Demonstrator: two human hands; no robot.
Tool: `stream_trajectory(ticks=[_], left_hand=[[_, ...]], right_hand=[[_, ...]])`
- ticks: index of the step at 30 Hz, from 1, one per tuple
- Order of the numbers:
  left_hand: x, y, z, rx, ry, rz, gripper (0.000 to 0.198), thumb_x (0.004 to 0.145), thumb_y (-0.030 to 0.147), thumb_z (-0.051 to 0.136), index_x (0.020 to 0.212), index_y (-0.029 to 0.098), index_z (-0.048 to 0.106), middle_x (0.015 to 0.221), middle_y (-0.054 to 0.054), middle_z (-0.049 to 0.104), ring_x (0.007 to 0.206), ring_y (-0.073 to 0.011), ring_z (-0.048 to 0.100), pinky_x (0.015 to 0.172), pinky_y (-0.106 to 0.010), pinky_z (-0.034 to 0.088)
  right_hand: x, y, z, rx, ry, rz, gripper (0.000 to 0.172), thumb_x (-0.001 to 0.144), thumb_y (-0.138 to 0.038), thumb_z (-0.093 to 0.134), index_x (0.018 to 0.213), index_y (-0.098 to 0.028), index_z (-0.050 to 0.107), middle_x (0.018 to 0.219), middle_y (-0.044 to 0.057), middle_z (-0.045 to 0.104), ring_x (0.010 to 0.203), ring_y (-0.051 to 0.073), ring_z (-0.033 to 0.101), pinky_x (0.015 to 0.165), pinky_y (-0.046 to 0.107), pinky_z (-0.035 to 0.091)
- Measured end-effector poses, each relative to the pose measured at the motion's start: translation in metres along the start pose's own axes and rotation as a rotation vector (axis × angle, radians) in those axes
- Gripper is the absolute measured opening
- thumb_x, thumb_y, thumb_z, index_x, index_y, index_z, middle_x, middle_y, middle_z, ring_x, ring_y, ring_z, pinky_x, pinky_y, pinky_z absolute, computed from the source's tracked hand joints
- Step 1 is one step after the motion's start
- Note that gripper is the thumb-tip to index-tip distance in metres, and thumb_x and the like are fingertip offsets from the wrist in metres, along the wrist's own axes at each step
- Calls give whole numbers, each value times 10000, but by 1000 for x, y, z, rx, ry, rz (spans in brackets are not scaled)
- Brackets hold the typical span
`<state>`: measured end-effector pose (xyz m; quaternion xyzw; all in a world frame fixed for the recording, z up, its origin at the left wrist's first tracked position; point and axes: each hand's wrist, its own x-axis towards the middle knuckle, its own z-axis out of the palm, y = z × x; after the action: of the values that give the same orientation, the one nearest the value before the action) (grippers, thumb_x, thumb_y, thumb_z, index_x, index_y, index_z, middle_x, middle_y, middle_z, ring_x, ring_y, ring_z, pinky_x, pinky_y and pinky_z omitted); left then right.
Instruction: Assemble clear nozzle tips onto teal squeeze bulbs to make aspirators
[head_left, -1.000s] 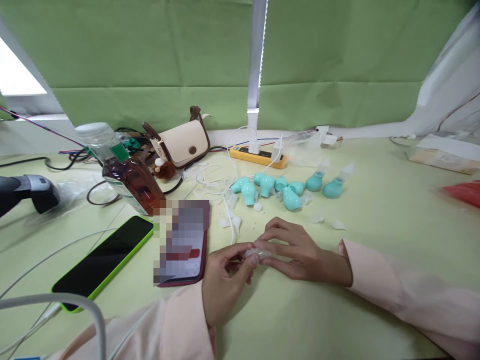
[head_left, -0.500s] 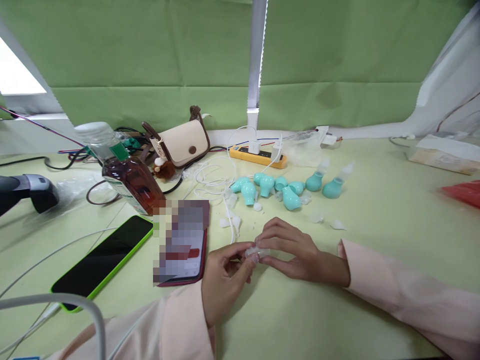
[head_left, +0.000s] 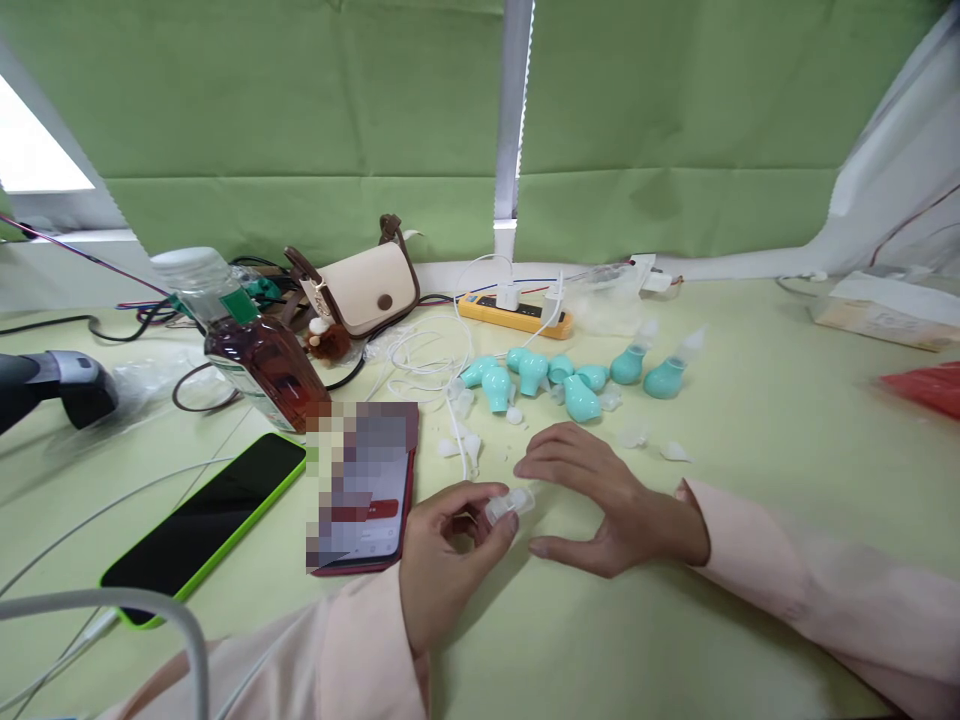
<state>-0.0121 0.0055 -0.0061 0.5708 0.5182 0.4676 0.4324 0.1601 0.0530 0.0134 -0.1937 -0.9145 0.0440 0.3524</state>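
Observation:
Between the thumb and index finger of my left hand (head_left: pixel 457 555) is a small clear plastic connector (head_left: pixel 511 504), held just above the table. My right hand (head_left: pixel 600 500) is apart from it on the right, thumb and fingers spread with nothing between them. Beyond the hands lie several turquoise rubber bulbs (head_left: pixel 496 387). Two at the right, including one bulb (head_left: pixel 664 379), have clear pointed nozzles (head_left: pixel 691 343) fitted. Loose translucent pieces (head_left: pixel 460 444) are scattered in front of the bulbs, with a small clear tip (head_left: pixel 676 452) farther right.
A phone with a lit screen (head_left: pixel 367 520) and a green-cased phone (head_left: pixel 210 520) lie left of my hands. Behind them are a bottle of dark liquid (head_left: pixel 262 365), a cream handbag (head_left: pixel 367 290) and a yellow power strip (head_left: pixel 514 315). A white cable (head_left: pixel 456 425) trails toward my hands.
My right hand has let go of the clear connector, opened its fingers and drawn slightly right. My left hand still holds the connector, now more exposed and slightly tilted.

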Motion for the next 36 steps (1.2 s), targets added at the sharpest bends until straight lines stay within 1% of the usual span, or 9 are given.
stream_trajectory(ticks=[2, 6, 13, 20, 25, 28, 31, 34, 36], left_hand=[[0, 1, -1, 35, -14, 38, 178, 652, 224, 601, 804, 134, 627, 693, -42, 579, 596, -122, 511, 548, -229, 440], [-1, 5, -2, 56, -35, 43, 165, 650, 184, 577, 802, 131, 614, 712, -41, 568, 578, -110, 496, 537, -222, 426], [-2, 4, -2, 56, -40, 39, 167, 640, 124, 538, 795, 140, 599, 739, -38, 563, 606, -115, 491, 553, -224, 409], [1, 2, -2, 67, -58, 49, 213, 614, 105, 536, 812, 146, 602, 698, -21, 547, 587, -112, 494, 554, -226, 414], [0, 1, -1, 92, -51, 60, 201, 627, 110, 542, 816, 143, 602, 707, -25, 546, 578, -105, 484, 550, -224, 413], [0, 0, -1, 81, -55, 61, 203, 650, 123, 550, 844, 145, 605, 742, -33, 550, 605, -107, 494, 561, -222, 420], [0, -1, -1, 69, -57, 62, 198, 668, 132, 554, 857, 151, 609, 723, -20, 529, 606, -100, 484, 572, -217, 423], [1, -2, -1, 67, -60, 73, 195, 667, 125, 560, 852, 160, 613, 662, 4, 484, 587, -93, 468, 561, -210, 417], [2, -1, -1, 77, -59, 91, 192, 665, 122, 564, 845, 164, 613, 668, 2, 488, 600, -99, 482, 558, -212, 418]], right_hand=[[3, 6, -8, -65, 50, 22, 442, 670, -352, 576, 1044, -147, 459, 863, 79, 573, 859, 206, 498, 734, 387, 412], [6, 25, -20, -375, 85, 166, 307, 704, -337, 538, 952, -158, 524, 880, 87, 578, 845, 226, 489, 670, 358, 391], [4, 48, -25, -888, -386, 523, 315, 742, -370, 430, 935, -150, 547, 795, 106, 579, 749, 255, 493, 619, 341, 285], [1, 60, -21, -907, -494, 590, 308, 736, -334, 417, 976, -158, 497, 732, 83, 583, 694, 234, 503, 564, 291, 230], [6, 51, -25, -869, -351, 577, 316, 713, -297, 433, 982, -144, 496, 744, 89, 576, 699, 231, 514, 587, 306, 276], [10, 38, -29, -683, -157, 545, 355, 683, -303, 469, 998, -141, 491, 776, 81, 562, 702, 217, 510, 595, 315, 334], [13, 25, -31, -174, -46, 514, 367, 642, -258, 535, 993, -166, 485, 870, 61, 547, 728, 172, 510, 636, 297, 406], [13, 16, -30, 468, -108, 558, 324, 651, -220, 540, 970, -190, 490, 959, 48, 514, 727, 134, 513, 624, 265, 450], [13, 15, -26, 823, -204, 614, 300, 675, -212, 510, 973, -186, 490, 894, 39, 508, 646, 110, 510, 553, 248, 459]])
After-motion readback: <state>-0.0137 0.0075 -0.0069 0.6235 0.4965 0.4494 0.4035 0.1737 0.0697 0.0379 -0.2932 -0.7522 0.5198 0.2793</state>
